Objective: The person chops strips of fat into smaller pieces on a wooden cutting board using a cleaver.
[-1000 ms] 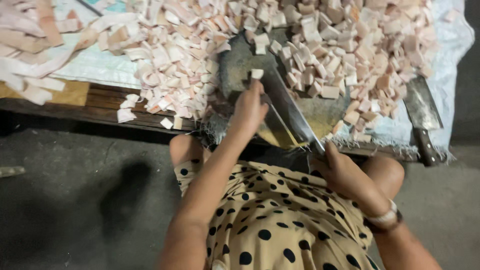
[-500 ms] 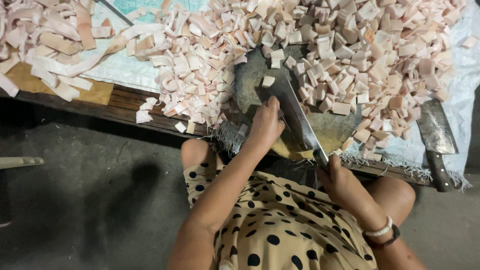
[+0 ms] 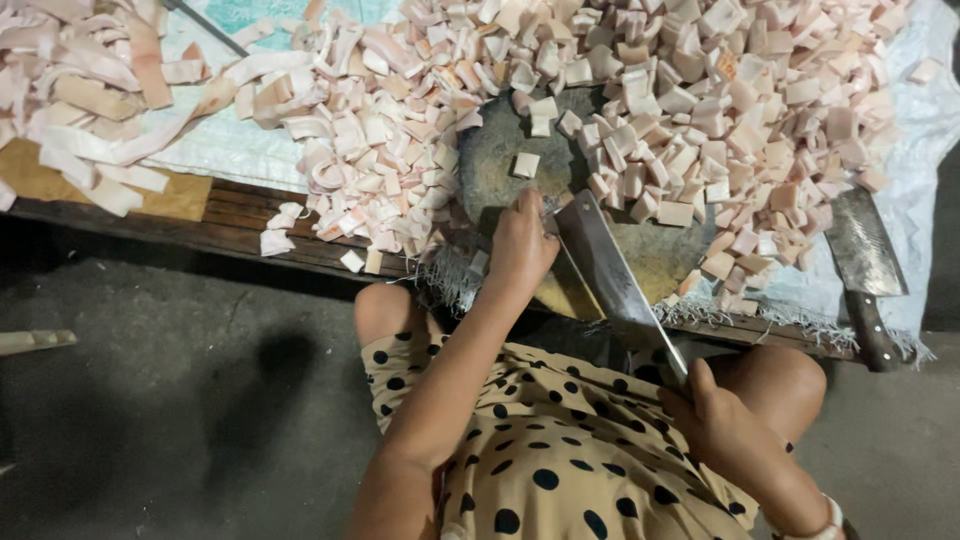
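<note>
My left hand [image 3: 520, 245] rests palm-down on the near edge of a dark round chopping block [image 3: 490, 165], fingers together, holding nothing that I can see. My right hand [image 3: 715, 420] grips the handle of a broad cleaver [image 3: 605, 270] near my knee; its blade slants up over the block beside my left hand. A single pale pink cube [image 3: 526, 164] lies on the bare part of the block. Heaps of cut pink-white meat pieces [image 3: 690, 110] ring the block.
Long uncut pale strips [image 3: 90, 110] lie at the far left on a woven sheet [image 3: 225, 150] over a low wooden platform [image 3: 250, 215]. A second cleaver [image 3: 862, 265] lies at the right edge. Grey concrete floor [image 3: 170, 400] lies below; my dotted dress covers my lap.
The view has shifted, so the block sits lower right. My left hand stays on the block; the right hand with the cleaver handle has drawn back toward my knee.
</note>
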